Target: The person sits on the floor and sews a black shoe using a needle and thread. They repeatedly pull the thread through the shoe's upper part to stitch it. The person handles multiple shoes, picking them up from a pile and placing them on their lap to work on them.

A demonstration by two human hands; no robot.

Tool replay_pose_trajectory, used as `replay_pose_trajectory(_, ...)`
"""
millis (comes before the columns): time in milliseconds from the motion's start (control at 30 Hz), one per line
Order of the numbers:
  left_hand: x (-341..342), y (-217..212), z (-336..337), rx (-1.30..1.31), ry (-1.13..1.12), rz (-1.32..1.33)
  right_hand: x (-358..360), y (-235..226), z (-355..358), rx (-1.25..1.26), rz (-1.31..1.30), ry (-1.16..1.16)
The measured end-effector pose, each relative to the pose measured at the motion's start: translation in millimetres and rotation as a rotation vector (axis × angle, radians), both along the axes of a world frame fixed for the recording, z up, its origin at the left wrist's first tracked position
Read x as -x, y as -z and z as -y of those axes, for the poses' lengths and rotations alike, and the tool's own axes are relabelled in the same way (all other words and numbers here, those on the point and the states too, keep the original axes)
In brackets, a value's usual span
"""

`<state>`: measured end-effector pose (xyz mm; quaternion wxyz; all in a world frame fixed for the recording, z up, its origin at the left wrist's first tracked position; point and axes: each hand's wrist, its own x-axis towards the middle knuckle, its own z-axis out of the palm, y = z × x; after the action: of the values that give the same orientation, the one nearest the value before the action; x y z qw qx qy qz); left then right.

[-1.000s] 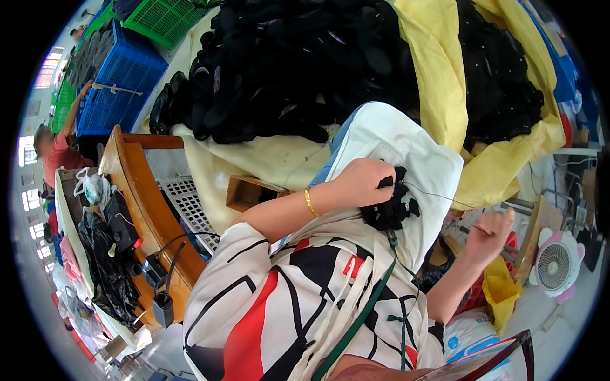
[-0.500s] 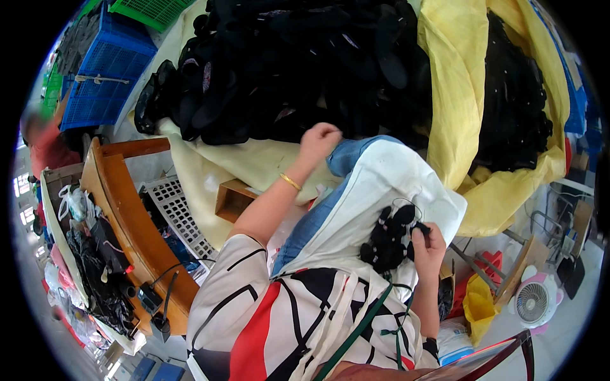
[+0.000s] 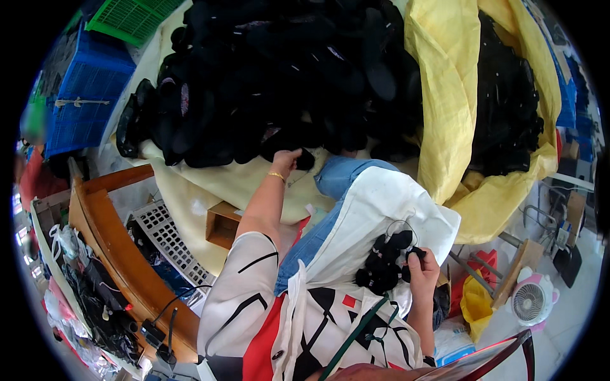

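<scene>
At our right hand (image 3: 424,270): the fingers pinch a small black piece (image 3: 416,253); we judge a light, sure hold best.
Black bunch (image 3: 381,260): just left of those fingers, resting on the white cloth (image 3: 410,193); we should steady it so nothing tugs loose.
Thin dark loop (image 3: 401,221): arching just beyond the right fingertips; keeping it slack and free of snags would serve us well.
At our left hand (image 3: 287,161): the fingers are curled at the near edge of the black heap (image 3: 273,82); whether they grip a piece, we cannot tell. Touching gently there should leave neighbouring pieces undisturbed.
Wooden box (image 3: 221,233): below and left of the left fingers.
Pink-and-white fan (image 3: 532,301): well right of our right fingers.
</scene>
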<state>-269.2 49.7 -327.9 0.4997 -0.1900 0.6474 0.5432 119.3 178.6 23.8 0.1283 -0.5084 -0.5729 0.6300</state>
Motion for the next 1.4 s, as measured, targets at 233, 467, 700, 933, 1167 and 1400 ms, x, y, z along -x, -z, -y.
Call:
replay_pose_trajectory(233,-20,-118,-1,-0.076,0.354,-0.613,-13,-23,14,-0.054,0.058,0.029)
replay_pose_trajectory(467,-53,-351,23,-0.548,0.794,-1.377,-34,-25,31,-0.136,-0.272,0.068)
replay_pose_trajectory(700,-163,-444,86,-0.61,1.664,-1.697,-68,-32,38,-0.166,-0.325,0.178)
replay_pose_trajectory(933,-209,-384,93,-0.212,1.215,-0.715,-92,-23,50,-0.073,-0.517,0.199)
replay_pose_trajectory(1167,-255,-347,69,-0.506,0.136,0.162,-80,-12,54,0.04,-0.485,0.198)
replay_pose_trajectory(1400,-278,-367,59,-0.6,0.203,-0.045,-22,-6,76,0.085,-0.388,-0.142)
